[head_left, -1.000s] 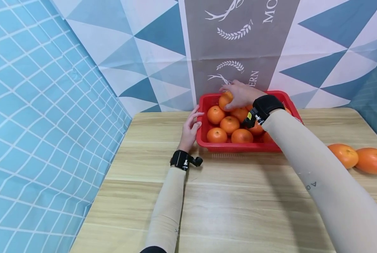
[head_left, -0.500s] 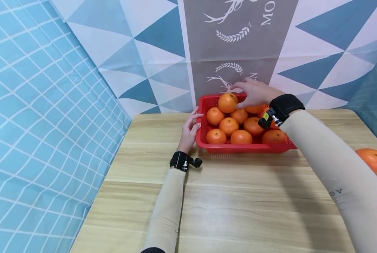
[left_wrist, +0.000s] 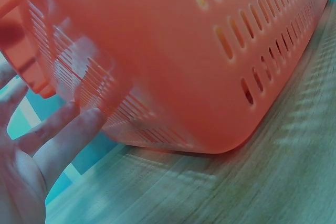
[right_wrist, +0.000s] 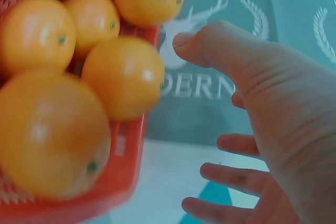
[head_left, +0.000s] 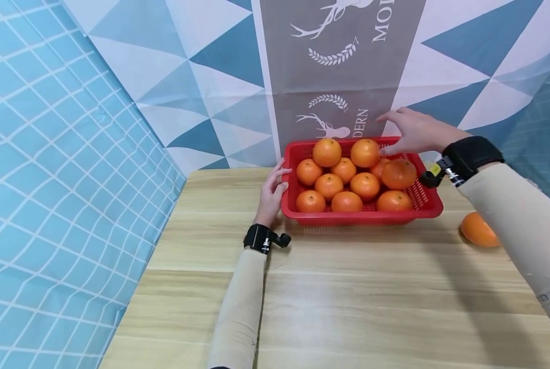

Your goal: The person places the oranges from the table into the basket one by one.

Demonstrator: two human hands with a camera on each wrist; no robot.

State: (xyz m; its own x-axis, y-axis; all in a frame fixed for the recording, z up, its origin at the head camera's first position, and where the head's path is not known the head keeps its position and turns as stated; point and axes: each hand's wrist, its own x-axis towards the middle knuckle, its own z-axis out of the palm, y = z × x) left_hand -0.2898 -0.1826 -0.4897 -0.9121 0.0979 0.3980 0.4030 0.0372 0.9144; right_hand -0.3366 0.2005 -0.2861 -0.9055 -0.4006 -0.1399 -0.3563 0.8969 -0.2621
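Observation:
A red plastic basket [head_left: 358,219] with slotted walls holds several oranges [head_left: 328,186], some stacked on others. My left hand [head_left: 271,195] is at the basket's left end; in the left wrist view its extended fingertips [left_wrist: 92,119] touch the slotted end wall. Above the back right of the basket is my right hand [head_left: 415,130], its fingers spread and holding nothing. Its thumb is near an upper orange [head_left: 365,152] at the back; in the right wrist view a gap shows between them. Another upper orange [head_left: 327,152] lies at the back left.
One orange [head_left: 480,229] lies on the wooden table [head_left: 339,292], right of the basket and partly behind the right sleeve. A patterned cloth wall [head_left: 224,82] stands close behind the basket. Blue checked cloth [head_left: 48,179] hangs along the left.
My right hand has released the orange at the back left and moved right, fingers spreading. More oranges now show. The left hand stays at the basket's end. The head view has shifted slightly.

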